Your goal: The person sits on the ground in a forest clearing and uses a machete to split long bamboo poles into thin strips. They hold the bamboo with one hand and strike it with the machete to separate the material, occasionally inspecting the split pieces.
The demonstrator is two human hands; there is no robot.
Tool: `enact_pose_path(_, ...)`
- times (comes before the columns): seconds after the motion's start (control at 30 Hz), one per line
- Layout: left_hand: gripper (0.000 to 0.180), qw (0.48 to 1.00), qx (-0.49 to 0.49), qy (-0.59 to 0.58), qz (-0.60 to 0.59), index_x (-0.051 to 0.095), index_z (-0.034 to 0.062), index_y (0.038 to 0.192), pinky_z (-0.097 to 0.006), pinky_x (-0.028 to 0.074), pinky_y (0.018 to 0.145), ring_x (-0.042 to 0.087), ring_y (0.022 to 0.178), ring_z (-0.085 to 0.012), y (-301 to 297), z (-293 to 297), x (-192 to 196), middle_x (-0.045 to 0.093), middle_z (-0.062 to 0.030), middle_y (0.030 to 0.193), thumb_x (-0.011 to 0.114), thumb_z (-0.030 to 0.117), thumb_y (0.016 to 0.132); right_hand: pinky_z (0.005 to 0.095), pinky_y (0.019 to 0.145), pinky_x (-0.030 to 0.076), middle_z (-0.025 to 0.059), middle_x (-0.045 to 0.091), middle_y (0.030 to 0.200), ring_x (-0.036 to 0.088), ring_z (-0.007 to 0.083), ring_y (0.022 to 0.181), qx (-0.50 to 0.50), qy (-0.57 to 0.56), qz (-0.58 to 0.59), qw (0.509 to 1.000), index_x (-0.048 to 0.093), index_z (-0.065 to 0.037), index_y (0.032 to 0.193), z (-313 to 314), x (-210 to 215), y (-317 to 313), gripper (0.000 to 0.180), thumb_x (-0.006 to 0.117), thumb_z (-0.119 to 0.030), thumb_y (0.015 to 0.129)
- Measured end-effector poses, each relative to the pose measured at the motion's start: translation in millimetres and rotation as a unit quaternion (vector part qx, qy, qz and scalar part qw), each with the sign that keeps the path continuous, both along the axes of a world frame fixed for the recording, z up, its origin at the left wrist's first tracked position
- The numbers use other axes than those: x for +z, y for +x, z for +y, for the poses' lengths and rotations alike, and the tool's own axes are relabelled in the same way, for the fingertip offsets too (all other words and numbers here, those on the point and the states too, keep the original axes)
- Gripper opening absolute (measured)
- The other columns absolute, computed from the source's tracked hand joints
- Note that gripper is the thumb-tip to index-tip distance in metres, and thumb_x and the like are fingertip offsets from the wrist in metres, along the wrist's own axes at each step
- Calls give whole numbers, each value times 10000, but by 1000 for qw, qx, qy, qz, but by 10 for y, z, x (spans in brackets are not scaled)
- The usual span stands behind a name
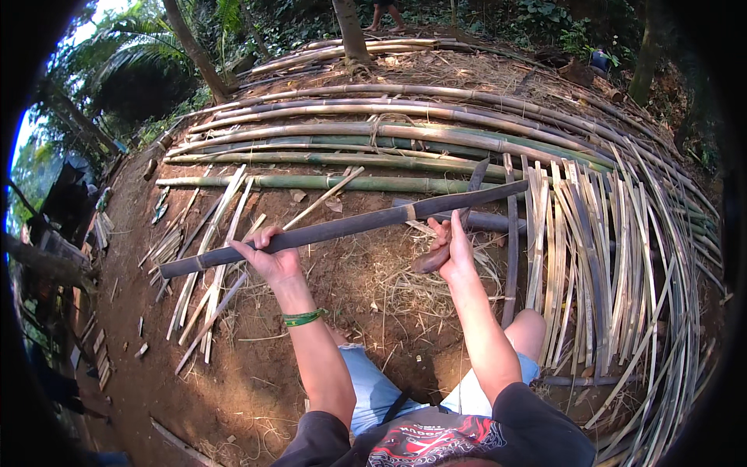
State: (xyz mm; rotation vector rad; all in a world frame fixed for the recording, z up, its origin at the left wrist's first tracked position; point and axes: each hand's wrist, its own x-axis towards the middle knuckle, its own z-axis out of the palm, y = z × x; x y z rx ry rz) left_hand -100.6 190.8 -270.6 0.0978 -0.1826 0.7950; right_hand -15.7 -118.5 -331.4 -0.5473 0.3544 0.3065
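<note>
A long dark split bamboo piece (350,225) with pale joints lies slantwise across the space before me, its right end higher. My left hand (276,261) is closed round it near its left end, thumb along the near side. My right hand (457,253) is closed round the brown wooden handle of a machete (430,261), just below the bamboo's right half. The machete's dark blade points away from me and shows above the bamboo, which crosses in front of it. Whether the blade touches the bamboo I cannot tell.
Long bamboo poles (327,159) lie across the ground ahead. Many pale split strips (556,272) are laid out at right; loose strips (226,257) lie at left. Shavings (397,280) cover the dirt between my hands. A person's legs (387,17) show far back beside a tree trunk (350,31).
</note>
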Motion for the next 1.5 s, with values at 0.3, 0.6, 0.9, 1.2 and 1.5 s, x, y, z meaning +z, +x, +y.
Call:
enact_pose_path(0.3, 532, 923, 153, 333, 116, 518, 162, 802, -234, 332, 524, 308, 498, -85, -160, -518, 918, 317, 35, 574, 433, 686, 838, 258, 435, 400, -23, 467, 590, 458, 100, 466, 189, -214, 210, 935, 496, -108, 803, -473, -1544, -1590, 388, 693, -436, 865)
enact_pose_path(0.6, 623, 858, 119, 453, 210, 398, 140, 729, -226, 243, 402, 282, 413, -86, -67, -1556, 415, 338, 9, 474, 304, 740, 868, 381, 501, 398, 99, 476, 545, 496, 182, 510, 289, -432, -211, 828, 564, 14, 846, -304, -660, -1910, 397, 609, -374, 918)
enact_pose_path(0.9, 689, 850, 42, 510, 121, 369, 110, 738, -249, 200, 340, 244, 361, -89, -22, -1757, 340, 299, 19, 427, 297, 791, 809, 398, 551, 415, 143, 531, 570, 540, 223, 561, 309, -450, -119, 829, 579, 30, 737, -630, -1419, -1444, 554, 518, -485, 932)
enact_pose_path(1.2, 632, 839, 56, 530, 109, 344, 127, 720, -237, 179, 332, 188, 363, -69, 108, -1731, 360, 256, 48, 431, 302, 745, 849, 449, 635, 431, 126, 491, 568, 550, 236, 603, 372, -367, -196, 830, 591, 41, 842, -648, -802, -1446, 564, 488, -502, 950)
enact_pose_path(1.5, 635, 840, 70, 536, 47, 364, 108, 741, -229, 231, 304, 259, 334, -70, -5, -1723, 290, 307, 46, 430, 332, 734, 842, 327, 467, 362, 21, 459, 502, 451, 106, 483, 316, -389, -243, 831, 528, -30, 710, -643, -1059, -1403, 427, 520, -374, 962)
